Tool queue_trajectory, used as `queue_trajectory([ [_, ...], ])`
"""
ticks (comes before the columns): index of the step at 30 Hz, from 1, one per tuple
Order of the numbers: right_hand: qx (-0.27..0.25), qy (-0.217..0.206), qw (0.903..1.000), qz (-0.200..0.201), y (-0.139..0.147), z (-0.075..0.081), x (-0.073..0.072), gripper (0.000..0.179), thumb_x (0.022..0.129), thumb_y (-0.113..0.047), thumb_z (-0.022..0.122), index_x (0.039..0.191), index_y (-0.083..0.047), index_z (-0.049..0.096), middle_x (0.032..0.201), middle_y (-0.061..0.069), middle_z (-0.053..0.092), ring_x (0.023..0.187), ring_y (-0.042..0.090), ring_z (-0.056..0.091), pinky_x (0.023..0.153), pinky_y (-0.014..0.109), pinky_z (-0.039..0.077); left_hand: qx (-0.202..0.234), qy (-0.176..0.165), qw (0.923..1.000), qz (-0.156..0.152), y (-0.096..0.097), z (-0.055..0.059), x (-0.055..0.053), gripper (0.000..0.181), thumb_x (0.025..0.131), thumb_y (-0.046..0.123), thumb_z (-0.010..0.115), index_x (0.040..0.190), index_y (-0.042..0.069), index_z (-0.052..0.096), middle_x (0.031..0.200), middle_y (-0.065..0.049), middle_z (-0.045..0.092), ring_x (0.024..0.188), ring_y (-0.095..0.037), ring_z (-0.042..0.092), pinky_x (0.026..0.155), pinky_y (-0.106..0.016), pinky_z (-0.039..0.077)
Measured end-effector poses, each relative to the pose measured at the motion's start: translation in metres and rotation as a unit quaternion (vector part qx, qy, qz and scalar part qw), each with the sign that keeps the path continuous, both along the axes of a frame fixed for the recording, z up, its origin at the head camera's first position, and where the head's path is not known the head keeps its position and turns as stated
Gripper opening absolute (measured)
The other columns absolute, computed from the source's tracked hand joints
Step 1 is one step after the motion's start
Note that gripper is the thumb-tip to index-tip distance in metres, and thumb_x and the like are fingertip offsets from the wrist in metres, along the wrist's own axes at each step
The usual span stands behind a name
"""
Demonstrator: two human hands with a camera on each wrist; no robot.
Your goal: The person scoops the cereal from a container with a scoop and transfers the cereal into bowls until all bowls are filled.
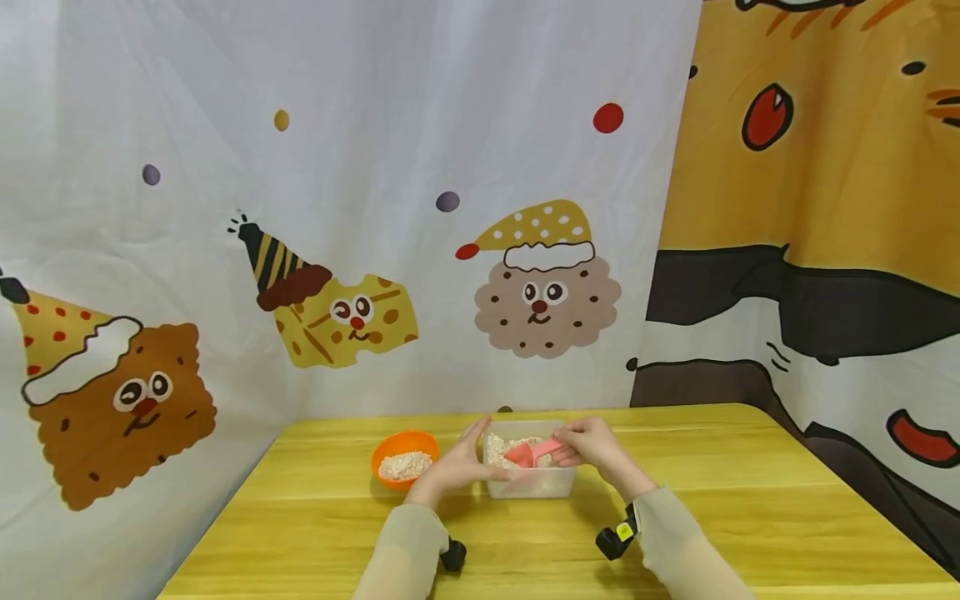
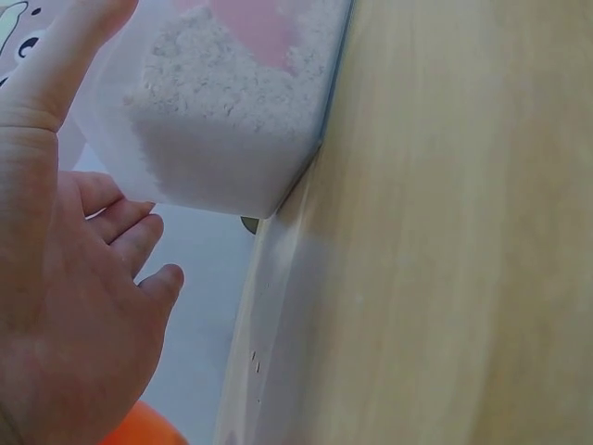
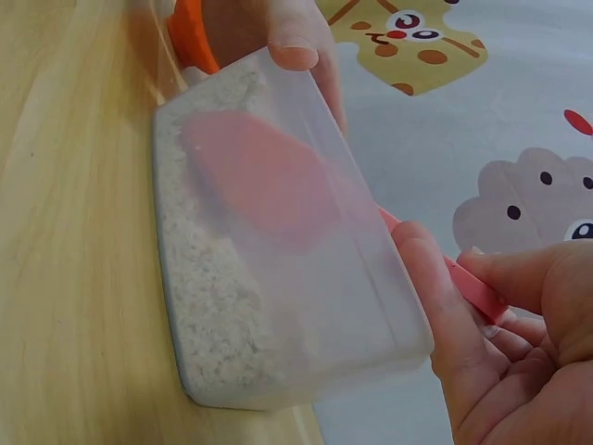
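A translucent plastic box (image 1: 531, 483) of pale flakes (image 1: 497, 447) stands on the table. My left hand (image 1: 457, 463) is spread at the left end of the box, its thumb on the near corner of the rim. In the left wrist view, the fingers (image 2: 130, 227) lie against the box's side, with a gap between palm and wall. My right hand (image 1: 594, 443) pinches the handle of a pink scoop (image 1: 520, 455) between thumb and fingers at the box's right side. Through the wall in the right wrist view, the scoop's head (image 3: 264, 176) shows among the flakes.
Left of the box stands an orange bowl (image 1: 380, 473) holding more pale flakes (image 1: 405, 465). The wooden table (image 1: 750, 500) extends to both sides. Behind it hangs a white cloth (image 1: 360, 125) printed with cartoon biscuits and cheese. A black wrist camera (image 1: 617, 542) sits by the right sleeve.
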State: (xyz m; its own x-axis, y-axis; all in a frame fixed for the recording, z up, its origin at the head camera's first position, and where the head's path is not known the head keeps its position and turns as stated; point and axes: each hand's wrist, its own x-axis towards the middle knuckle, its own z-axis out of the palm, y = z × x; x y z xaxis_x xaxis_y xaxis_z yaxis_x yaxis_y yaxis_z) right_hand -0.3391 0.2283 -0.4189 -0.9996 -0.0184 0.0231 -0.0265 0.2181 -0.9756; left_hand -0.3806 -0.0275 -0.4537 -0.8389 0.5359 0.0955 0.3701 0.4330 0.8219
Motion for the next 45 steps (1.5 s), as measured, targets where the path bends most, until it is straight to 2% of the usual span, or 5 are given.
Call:
queue_trajectory([
  [25, -0.030, -0.002, 0.9992, 0.028, 0.007, -0.001, 0.000, 0.032, 0.098, -0.006, 0.055, 0.111, 0.023, 0.057, 0.074, 0.020, 0.069, 0.063, 0.021, 0.070, 0.059, 0.032, 0.058, -0.006, 0.003, 0.9999, 0.008, 0.001, 0.000, 0.002, 0.114, 0.072, 0.050, 0.082, 0.158, 0.021, 0.012, 0.161, -0.012, 0.007, 0.143, -0.039, 0.017, 0.106, -0.063, 0.026],
  [33, -0.045, -0.013, 0.9986, 0.027, 0.009, 0.001, -0.002, 0.030, 0.099, -0.007, 0.054, 0.109, 0.021, 0.058, 0.074, 0.018, 0.069, 0.062, 0.019, 0.069, 0.060, 0.031, 0.058, -0.007, 0.000, 0.9999, 0.012, -0.001, 0.002, 0.002, 0.115, 0.071, 0.052, 0.082, 0.157, 0.025, 0.012, 0.162, -0.010, 0.006, 0.144, -0.038, 0.016, 0.106, -0.064, 0.025],
  [37, -0.051, -0.011, 0.9982, 0.030, 0.009, 0.002, -0.001, 0.032, 0.099, -0.009, 0.053, 0.109, 0.021, 0.057, 0.074, 0.017, 0.069, 0.062, 0.018, 0.069, 0.060, 0.031, 0.057, -0.011, 0.007, 0.9998, 0.011, -0.001, 0.003, 0.002, 0.116, 0.071, 0.051, 0.082, 0.158, 0.021, 0.011, 0.161, -0.012, 0.007, 0.143, -0.039, 0.016, 0.106, -0.064, 0.025],
  [41, -0.059, -0.012, 0.9976, 0.033, 0.010, 0.003, 0.000, 0.033, 0.100, -0.009, 0.053, 0.111, 0.022, 0.056, 0.074, 0.017, 0.070, 0.062, 0.017, 0.069, 0.060, 0.030, 0.057, -0.017, 0.021, 0.9996, 0.009, -0.003, 0.010, 0.003, 0.115, 0.072, 0.049, 0.082, 0.158, 0.020, 0.011, 0.161, -0.012, 0.008, 0.144, -0.037, 0.016, 0.108, -0.061, 0.024],
  [45, -0.065, -0.017, 0.9972, 0.034, 0.011, 0.002, 0.001, 0.034, 0.100, -0.009, 0.053, 0.112, 0.022, 0.056, 0.074, 0.018, 0.070, 0.062, 0.017, 0.069, 0.059, 0.029, 0.057, -0.020, 0.049, 0.9985, 0.014, -0.012, 0.027, 0.004, 0.110, 0.077, 0.047, 0.079, 0.157, 0.018, 0.011, 0.161, -0.013, 0.009, 0.144, -0.037, 0.017, 0.109, -0.060, 0.023],
])
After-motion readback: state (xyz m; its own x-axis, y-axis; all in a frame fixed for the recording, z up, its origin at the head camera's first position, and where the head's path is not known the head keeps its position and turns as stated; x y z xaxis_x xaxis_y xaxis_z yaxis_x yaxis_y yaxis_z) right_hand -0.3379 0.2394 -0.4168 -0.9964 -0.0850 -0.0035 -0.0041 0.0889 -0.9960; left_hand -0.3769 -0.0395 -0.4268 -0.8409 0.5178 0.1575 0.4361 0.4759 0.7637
